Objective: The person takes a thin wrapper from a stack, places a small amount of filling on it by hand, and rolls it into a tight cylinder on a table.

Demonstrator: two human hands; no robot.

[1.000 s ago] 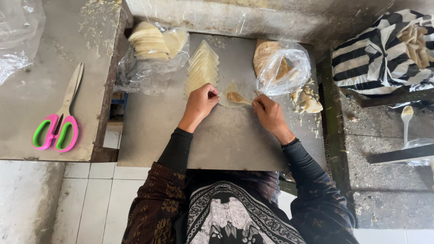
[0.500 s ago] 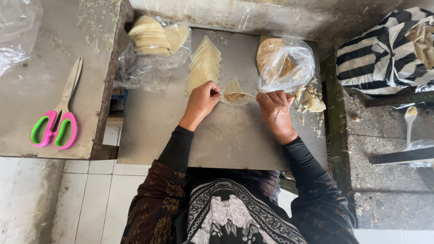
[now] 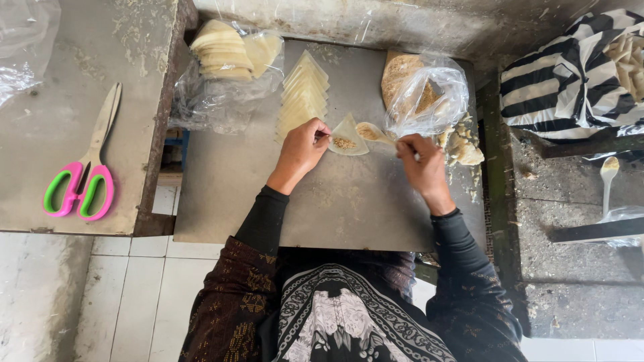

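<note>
My left hand (image 3: 300, 151) pinches the left edge of a pale triangular wrapper (image 3: 350, 132) lying on the grey table (image 3: 268, 194). A small heap of brown filling sits on it. My right hand (image 3: 419, 164) holds a spoon (image 3: 373, 132) loaded with filling, its bowl just right of the wrapper. Behind the right hand is a clear plastic bag of brown filling (image 3: 422, 94). A fanned stack of triangular wrappers (image 3: 305, 94) lies just beyond my left hand.
A plastic bag of more wrappers (image 3: 228, 57) sits at the table's back left. Pale dough pieces (image 3: 463, 144) lie beside the filling bag. Pink-and-green scissors (image 3: 80, 181) rest on the left counter. A striped cloth (image 3: 577, 74) and another spoon (image 3: 607, 174) are on the right.
My right hand left the wrapper, went toward the filling bag and now holds a loaded spoon beside the wrapper. My left hand stayed on the wrapper's edge.
</note>
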